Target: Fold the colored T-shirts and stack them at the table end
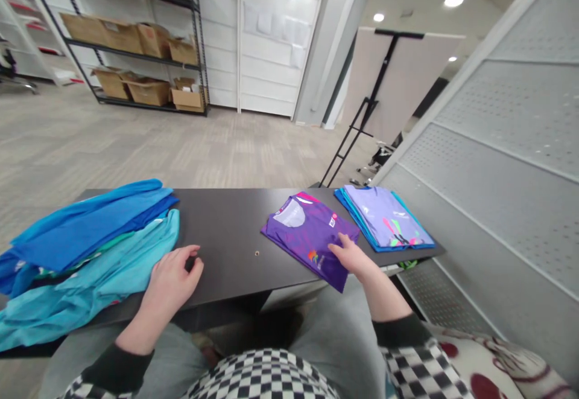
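Note:
A folded purple T-shirt lies at an angle on the dark table, one corner over the front edge. My right hand rests on its right side, fingers laid on the cloth rather than gripping it. To the left, my left hand hovers or rests beside a crumpled teal garment. Its fingers are loosely bent, thumb apart, with nothing between them. Behind the teal garment is a heap of blue clothing. A stack of folded shirts, lavender on top, sits right of the purple one.
The dark table runs across in front of my lap. A grey perforated partition stands close on the right. Beyond the table are a black easel stand with a board and a shelf of cardboard boxes.

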### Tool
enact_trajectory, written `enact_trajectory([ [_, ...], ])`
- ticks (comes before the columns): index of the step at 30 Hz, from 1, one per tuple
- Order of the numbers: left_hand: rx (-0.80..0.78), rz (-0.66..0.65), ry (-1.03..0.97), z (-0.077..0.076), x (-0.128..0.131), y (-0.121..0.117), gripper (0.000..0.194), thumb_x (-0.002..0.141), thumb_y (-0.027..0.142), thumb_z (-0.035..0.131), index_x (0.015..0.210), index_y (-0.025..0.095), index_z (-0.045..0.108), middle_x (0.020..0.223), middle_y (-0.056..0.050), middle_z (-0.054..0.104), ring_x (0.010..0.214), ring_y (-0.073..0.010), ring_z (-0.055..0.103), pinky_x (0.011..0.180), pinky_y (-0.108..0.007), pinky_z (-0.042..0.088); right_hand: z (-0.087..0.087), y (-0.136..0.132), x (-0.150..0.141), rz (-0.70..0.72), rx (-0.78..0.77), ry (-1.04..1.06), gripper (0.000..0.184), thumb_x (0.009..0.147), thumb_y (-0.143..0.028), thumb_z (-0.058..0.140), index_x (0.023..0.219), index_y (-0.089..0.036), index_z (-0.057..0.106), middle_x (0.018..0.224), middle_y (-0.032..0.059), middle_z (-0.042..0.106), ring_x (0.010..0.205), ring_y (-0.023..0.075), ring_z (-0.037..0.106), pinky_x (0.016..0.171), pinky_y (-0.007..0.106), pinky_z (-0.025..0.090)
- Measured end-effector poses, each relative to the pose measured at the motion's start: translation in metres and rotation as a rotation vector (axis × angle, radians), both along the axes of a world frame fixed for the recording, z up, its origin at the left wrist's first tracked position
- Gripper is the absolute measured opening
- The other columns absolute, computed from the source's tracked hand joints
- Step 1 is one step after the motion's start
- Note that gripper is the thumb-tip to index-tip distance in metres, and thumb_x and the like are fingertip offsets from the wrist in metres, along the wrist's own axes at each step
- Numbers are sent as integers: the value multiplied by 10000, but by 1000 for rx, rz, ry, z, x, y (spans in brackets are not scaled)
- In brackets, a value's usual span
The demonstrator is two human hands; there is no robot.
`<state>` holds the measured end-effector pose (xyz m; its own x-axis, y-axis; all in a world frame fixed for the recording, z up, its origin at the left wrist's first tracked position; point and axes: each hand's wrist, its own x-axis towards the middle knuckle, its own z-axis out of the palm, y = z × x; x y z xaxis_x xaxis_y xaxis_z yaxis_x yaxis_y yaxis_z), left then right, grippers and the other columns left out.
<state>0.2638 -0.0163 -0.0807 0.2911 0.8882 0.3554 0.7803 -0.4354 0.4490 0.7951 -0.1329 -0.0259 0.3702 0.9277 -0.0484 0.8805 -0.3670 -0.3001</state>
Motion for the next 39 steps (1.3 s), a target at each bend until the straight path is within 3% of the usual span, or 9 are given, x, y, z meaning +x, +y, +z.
enact_trajectory([
  [6,19,20,13,4,3,-2,325,961,405,580,1197,279,763,1164,-86,831,1124,-368,773,1030,-522,579,20,-12,-7,210,115,-119,809,1059,-631,607,1772,-303,409,1879,116,262,1755,420,113,1374,723,70],
  [11,34,-7,36,-2,0,0,363,991,418,544,1241,245,742,1181,-96,831,1120,-354,772,1029,-501,579,5,6,-19,302,-8,-167,852,1085,-709,516,1790,-249,380,1874,136,265,1753,410,140,1387,684,6],
  [17,44,-19,67,-14,-5,6,412,988,442,549,1276,213,736,1250,-110,822,1175,-341,756,1077,-478,562,-11,38,-23,97,-124,-139,971,1089,-812,366,1826,-191,249,1894,155,170,1758,379,129,1396,636,37],
  [22,33,-5,95,-8,-2,3,420,982,430,542,1284,221,746,1279,-111,818,1205,-354,746,1093,-499,559,-12,49,-39,-206,-136,-120,1020,1079,-820,311,1821,-123,240,1893,199,130,1752,425,112,1380,696,32],
  [25,31,-7,95,-3,1,-1,430,980,431,537,1281,212,752,1273,-120,819,1190,-359,748,1078,-509,568,-14,48,-48,-254,-116,-89,1025,1078,-811,322,1802,-86,286,1884,227,145,1746,450,120,1371,722,36],
  [31,84,-28,91,1,-1,-5,406,974,405,528,1259,226,755,1255,-128,818,1154,-356,749,1078,-507,570,-3,-5,-8,-69,119,-30,663,1121,-457,422,1728,-195,467,1848,168,321,1733,381,247,1365,748,140],
  [34,116,-37,58,6,13,-15,374,979,367,525,1244,234,753,1256,-124,811,1159,-362,746,1096,-532,560,2,-53,37,55,145,-68,720,959,-164,499,1673,-239,555,1777,138,471,1670,345,405,1363,740,214],
  [37,96,-200,-79,20,64,-46,324,1014,333,524,1223,244,756,1244,-121,807,1177,-338,748,1091,-516,575,-3,-93,71,136,46,-93,860,782,-63,543,1619,-237,635,1733,135,535,1632,350,470,1367,702,271],
  [39,59,-489,-84,31,116,-76,338,1063,344,536,1323,280,742,1378,-100,777,1302,-303,712,1173,-485,541,-11,-109,81,164,25,-78,876,751,-49,540,1600,-224,664,1727,137,541,1640,343,466,1375,656,302],
])
